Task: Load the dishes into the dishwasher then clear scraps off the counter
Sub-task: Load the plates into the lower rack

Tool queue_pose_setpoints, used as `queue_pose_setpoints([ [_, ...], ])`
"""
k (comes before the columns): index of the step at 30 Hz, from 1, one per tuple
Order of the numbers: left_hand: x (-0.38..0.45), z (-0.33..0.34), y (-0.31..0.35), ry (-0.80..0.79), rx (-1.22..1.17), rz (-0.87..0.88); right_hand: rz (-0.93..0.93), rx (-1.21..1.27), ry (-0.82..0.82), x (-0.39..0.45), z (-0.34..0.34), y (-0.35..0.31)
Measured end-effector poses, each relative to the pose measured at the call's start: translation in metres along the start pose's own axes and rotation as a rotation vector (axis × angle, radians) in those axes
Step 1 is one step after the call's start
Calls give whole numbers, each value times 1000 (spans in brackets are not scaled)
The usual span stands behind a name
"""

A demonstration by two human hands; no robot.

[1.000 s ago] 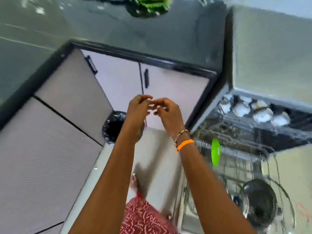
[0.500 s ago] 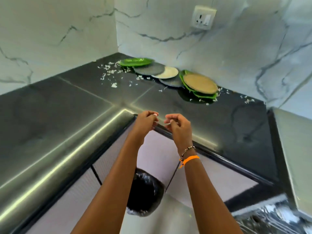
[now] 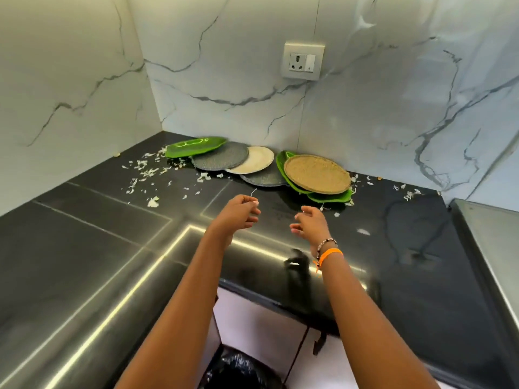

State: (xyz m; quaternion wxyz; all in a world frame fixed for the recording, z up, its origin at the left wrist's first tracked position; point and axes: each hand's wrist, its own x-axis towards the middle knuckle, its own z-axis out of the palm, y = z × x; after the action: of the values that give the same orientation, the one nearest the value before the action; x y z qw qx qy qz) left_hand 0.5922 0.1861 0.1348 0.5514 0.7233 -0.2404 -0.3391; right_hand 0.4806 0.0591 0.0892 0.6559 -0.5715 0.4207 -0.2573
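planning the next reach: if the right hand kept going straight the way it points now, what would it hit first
Probably the tan woven plate stacked on the green leaf-shaped plates, straight ahead of the right hand. Only a few white scraps lie on the counter between. Depth and hand height are unclear.

From my feed: white marble walls veined grey meet in a corner; a socket sits above glossy black counter, pale cabinets below.

One head-worn view — looking forward and down, close over the worktop edge — faces its back corner.
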Motion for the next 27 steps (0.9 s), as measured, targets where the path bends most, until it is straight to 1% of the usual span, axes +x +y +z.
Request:
queue_pose_setpoints([
  [3,38,11,21,-3,-40,-22,72,146,15,46,-23,-13],
  [6,74,29,41,-10,-48,-19,108,288,86,91,-49,-24],
  [8,97,43,47,5,-49,-19,140,339,104,117,-63,-27],
  [10,109,51,43,30,-18,-18,188,370,129,129,-68,-25],
  [13,129,68,38,51,-36,-38,265,376,185,150,-72,-27],
  [16,154,86,42,62,-19,-68,319,283,187,170,-75,-36],
  [18,167,96,45,60,-2,-97,332,287,225,184,-79,-36],
  [20,177,102,46,55,5,-125,314,270,249,193,-82,-33],
  [21,180,105,46,52,1,-136,283,252,234,194,-82,-33],
  [24,190,107,45,49,-49,-180,136,228,220,199,-85,-30],
  [26,193,105,43,86,-138,-185,77,215,164,197,-84,-29],
  [27,193,102,43,143,-205,-169,54,202,112,194,-82,-29],
])
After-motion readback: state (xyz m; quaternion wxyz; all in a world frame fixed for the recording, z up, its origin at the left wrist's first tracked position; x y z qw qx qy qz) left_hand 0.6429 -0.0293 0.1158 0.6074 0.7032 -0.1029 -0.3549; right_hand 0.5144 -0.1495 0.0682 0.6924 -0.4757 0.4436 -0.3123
